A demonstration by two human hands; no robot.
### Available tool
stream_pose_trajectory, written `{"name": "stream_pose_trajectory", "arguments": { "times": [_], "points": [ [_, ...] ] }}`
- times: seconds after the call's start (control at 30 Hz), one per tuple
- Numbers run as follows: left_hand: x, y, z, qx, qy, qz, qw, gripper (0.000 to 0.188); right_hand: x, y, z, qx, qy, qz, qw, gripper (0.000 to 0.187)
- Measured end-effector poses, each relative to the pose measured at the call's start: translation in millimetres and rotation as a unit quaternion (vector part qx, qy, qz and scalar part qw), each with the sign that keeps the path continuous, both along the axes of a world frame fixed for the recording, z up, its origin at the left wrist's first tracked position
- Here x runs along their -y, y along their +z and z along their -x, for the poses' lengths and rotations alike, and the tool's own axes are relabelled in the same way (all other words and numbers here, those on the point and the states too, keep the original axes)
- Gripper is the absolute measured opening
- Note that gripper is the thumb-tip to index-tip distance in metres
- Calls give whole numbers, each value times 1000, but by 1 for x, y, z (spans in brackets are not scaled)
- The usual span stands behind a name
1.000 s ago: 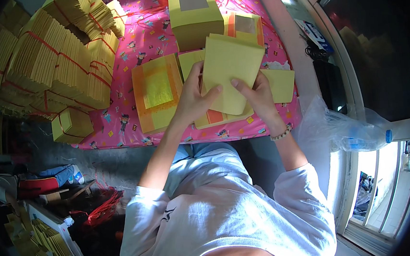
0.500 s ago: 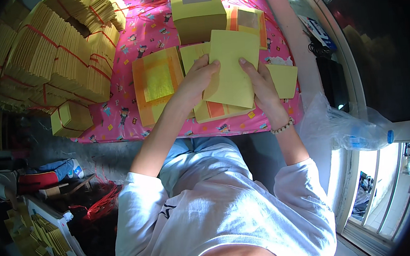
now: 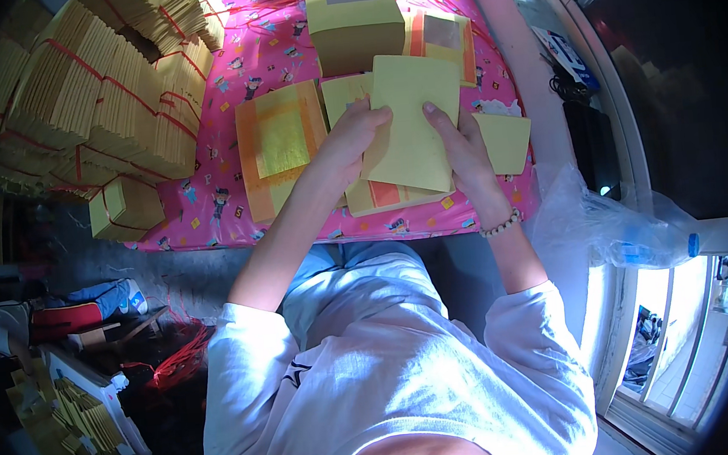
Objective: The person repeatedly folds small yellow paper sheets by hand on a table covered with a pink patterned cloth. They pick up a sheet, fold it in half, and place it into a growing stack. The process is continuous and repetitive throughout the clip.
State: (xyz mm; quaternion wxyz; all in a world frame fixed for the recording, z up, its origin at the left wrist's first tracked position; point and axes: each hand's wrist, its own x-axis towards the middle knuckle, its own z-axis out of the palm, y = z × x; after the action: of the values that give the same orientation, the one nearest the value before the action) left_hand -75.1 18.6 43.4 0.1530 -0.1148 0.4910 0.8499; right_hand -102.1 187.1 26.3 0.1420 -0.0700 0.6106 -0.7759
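Observation:
Both my hands hold a flat piece of yellow joss paper (image 3: 412,125), tilted above the table; whether it is one sheet or a thin stack I cannot tell. My left hand (image 3: 359,142) is closed on its left edge, thumb on top. On the right edge, my right hand (image 3: 465,147) grips it with the thumb on its face and the fingers behind. Partly hidden beneath lies yellow paper with an orange-red band (image 3: 384,193). Left of it rests joss paper with a gold foil square (image 3: 282,146). To the right lies a plain yellow piece (image 3: 504,142).
A thick yellow block with a grey square (image 3: 358,44) stands behind my hands. Bundles tied with red string (image 3: 106,102) pile up at the left of the pink patterned tablecloth (image 3: 225,206). A bagged plastic bottle (image 3: 652,249) is at the right. Another person (image 3: 8,328) sits lower left.
My hands and the held paper stay almost in place. At the lower left, the other person's arm has come further into view by the yellow bundles.

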Motion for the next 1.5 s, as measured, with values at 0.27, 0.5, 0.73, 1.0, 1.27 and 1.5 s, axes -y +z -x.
{"name": "stream_pose_trajectory", "arguments": {
  "times": [0.27,0.5,0.73,1.0,1.27,1.5],
  "points": [
    [1,-9,3,14,-6,18,1000,34,1,1,-2,18,13,11,1000,39],
    [-3,-14,2,-15,11,32,999,34,0,-2,-3,2,7,14,1000,38],
    [-25,-32,-12,-252,131,221,933,36,5,11,-20,-12,-48,26,998,36],
    [-33,-13,-39,-308,134,311,889,30,-6,7,-33,-105,-49,-1,993,31],
    [-27,-7,-43,-351,116,227,901,29,-11,2,-44,-193,-57,-31,979,27],
    [-34,-9,-49,-313,132,241,909,26,-11,4,-47,-145,-39,-17,988,27]
  ]
}}
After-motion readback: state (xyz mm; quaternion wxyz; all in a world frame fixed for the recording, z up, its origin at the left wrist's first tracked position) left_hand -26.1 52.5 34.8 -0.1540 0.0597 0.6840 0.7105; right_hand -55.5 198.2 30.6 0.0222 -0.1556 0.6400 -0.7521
